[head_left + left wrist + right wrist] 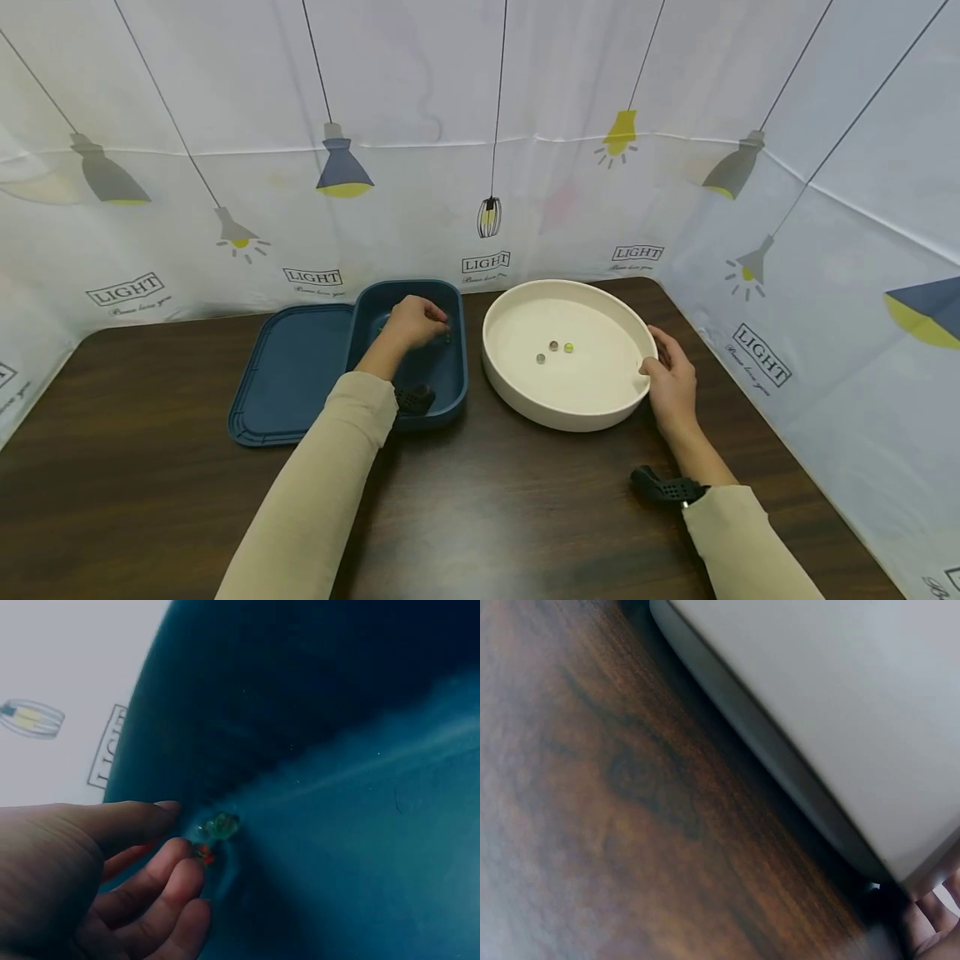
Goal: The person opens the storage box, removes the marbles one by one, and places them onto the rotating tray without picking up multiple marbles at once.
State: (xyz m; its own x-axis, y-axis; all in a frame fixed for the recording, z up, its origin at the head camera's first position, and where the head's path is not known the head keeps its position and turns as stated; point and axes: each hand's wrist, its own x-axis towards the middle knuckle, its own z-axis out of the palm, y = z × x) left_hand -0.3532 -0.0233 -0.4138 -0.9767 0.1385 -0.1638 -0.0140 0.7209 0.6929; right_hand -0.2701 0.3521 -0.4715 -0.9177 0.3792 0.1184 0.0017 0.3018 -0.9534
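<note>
Marbles (224,826) beside loosely curled left hand (412,322); right hand (672,385) grips tray (558,416)

In the head view, the left forearm (322,492) is extended toward 1 o'clock, the right forearm (701,454) toward 11 o'clock. The left hand (411,323) is partly curled; in the left wrist view, its thumb (135,825) is pointed toward 3 o'clock. The right hand (671,383) is set in a grip, thumb opposed to fingers (670,343)

Lamp-printed white sheet (420,217) behind dark wood table (540,517)
</note>
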